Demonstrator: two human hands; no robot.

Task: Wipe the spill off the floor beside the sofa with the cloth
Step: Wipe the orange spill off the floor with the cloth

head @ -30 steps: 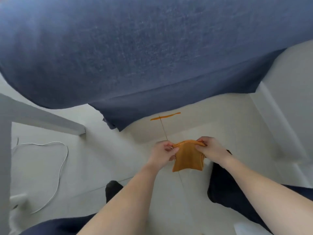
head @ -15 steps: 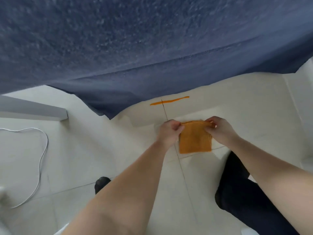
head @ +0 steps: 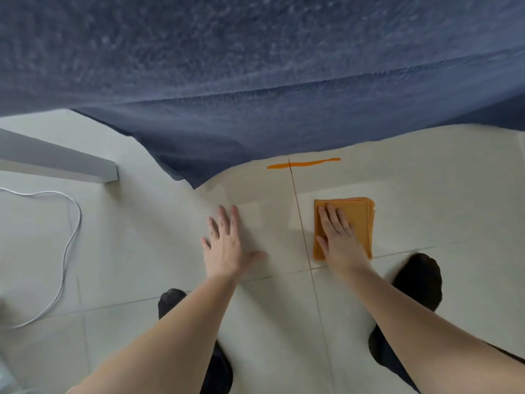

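Note:
A thin orange spill streak (head: pixel 304 164) lies on the pale tiled floor just in front of the dark blue sofa (head: pixel 255 81). A folded orange cloth (head: pixel 360 217) rests flat on the floor below and to the right of the streak, apart from it. My right hand (head: pixel 338 237) lies palm down on the cloth with fingers spread, pressing it to the tile. My left hand (head: pixel 224 248) is flat on the bare floor to the left of a tile joint, fingers apart, holding nothing.
A white cable (head: pixel 71 237) loops over the floor at the left. A white furniture rail (head: pixel 56 160) juts in above it. My feet in black socks (head: pixel 417 280) stand behind the hands. The sofa overhangs the floor beyond the spill.
Both hands held the cloth up by its top edge before. Now it lies on the floor under my right hand, and my left hand has let go and moved left onto the tile.

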